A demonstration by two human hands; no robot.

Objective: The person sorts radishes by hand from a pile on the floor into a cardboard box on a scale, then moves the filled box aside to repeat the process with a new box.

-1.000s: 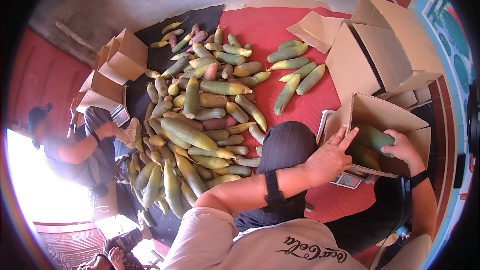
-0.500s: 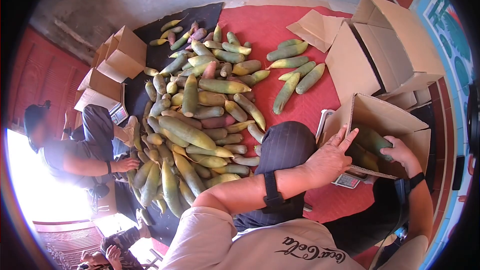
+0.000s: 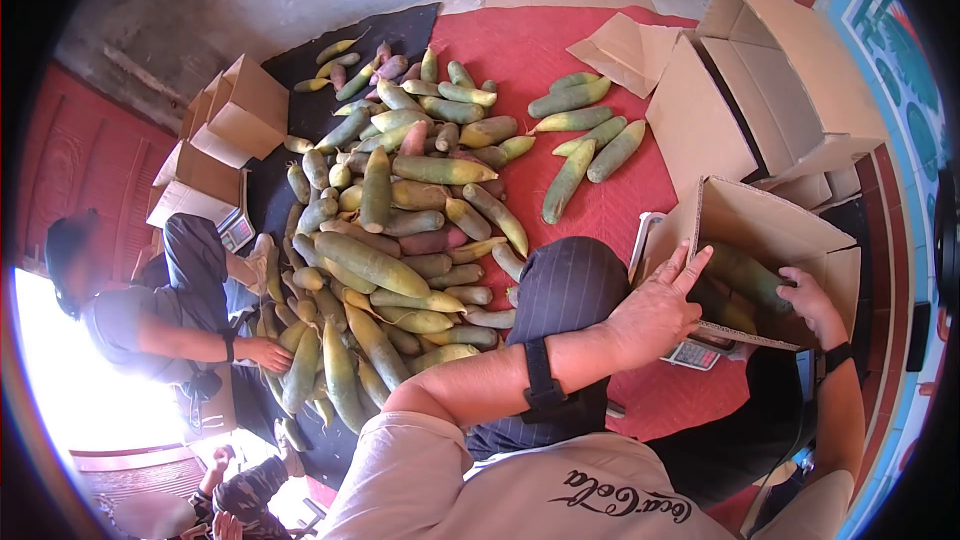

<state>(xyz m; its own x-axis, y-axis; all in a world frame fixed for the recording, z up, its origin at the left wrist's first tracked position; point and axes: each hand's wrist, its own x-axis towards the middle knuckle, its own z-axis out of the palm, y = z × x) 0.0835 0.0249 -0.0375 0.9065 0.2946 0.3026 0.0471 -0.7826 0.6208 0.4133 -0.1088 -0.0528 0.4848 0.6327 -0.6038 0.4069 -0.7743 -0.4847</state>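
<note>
My left hand [image 3: 655, 318] lies against the near-left wall of an open cardboard box [image 3: 825, 270], two fingers stretched out and apart. Inside the box are large green radishes [image 3: 745, 278]. My right hand [image 3: 812, 305] reaches over the box's right side, its fingers parted beside the upper radish; some fingertips are hard to make out. Under the box's front edge a scale display [image 3: 694, 355] shows. Left of my arms a big heap of green radishes [image 3: 370, 262] covers the floor.
Several radishes [image 3: 568, 180] lie apart on the red mat [image 3: 540, 40]. A large cardboard box [image 3: 700, 120] stands behind the box at my hands. At left, a co-worker's hand [image 3: 264, 352] touches the heap, near smaller boxes [image 3: 250, 110]. Another person's hands show at bottom left.
My right hand has come off the radish, which now sits lower in the box, and its fingers have parted. My left hand has barely moved. The co-worker's hand has shifted slightly along the heap.
</note>
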